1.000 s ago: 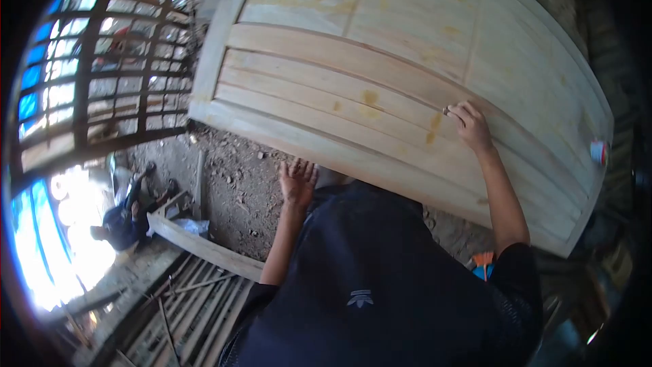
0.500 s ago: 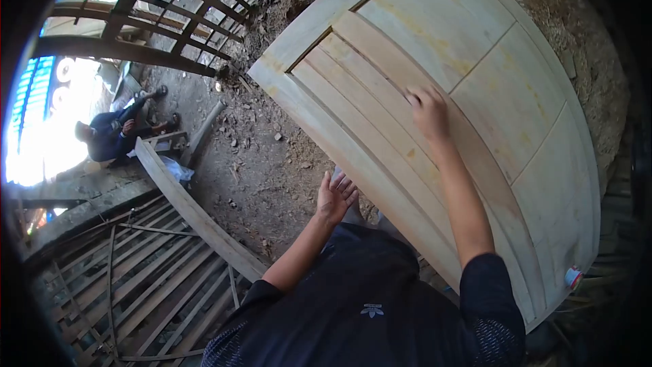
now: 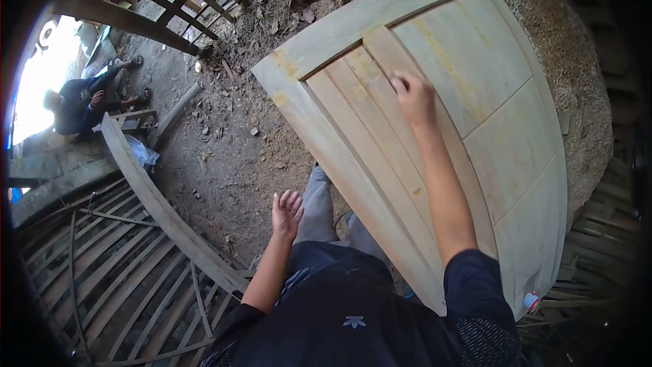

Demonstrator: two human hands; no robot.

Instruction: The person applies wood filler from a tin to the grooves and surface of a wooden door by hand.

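Observation:
A large pale wooden door (image 3: pixel 513 119) with recessed panels and lengthwise slats lies slanting in front of me and to my right. My right hand (image 3: pixel 414 98) is over the raised strip beside the slats, near the door's far end. Its fingers are curled closed, and whatever they may hold is hidden. My left hand (image 3: pixel 287 215) hangs in the air left of the door, palm turned up and fingers loosely spread, touching nothing. A small tin (image 3: pixel 531 300) with a coloured label sits at the door's near right corner.
To the left, a slatted wooden frame (image 3: pixel 125 258) with a curved beam (image 3: pixel 159 207) stands close by. Another lattice (image 3: pixel 173 0) is at the upper left. A person (image 3: pixel 88 102) sits at the far left. Wood scraps litter the dirt ground (image 3: pixel 224 129).
My right hand has slid along the door toward its far end, still closed. The left hand has drawn away from the door's edge. My view has shifted, moving the surroundings in the picture.

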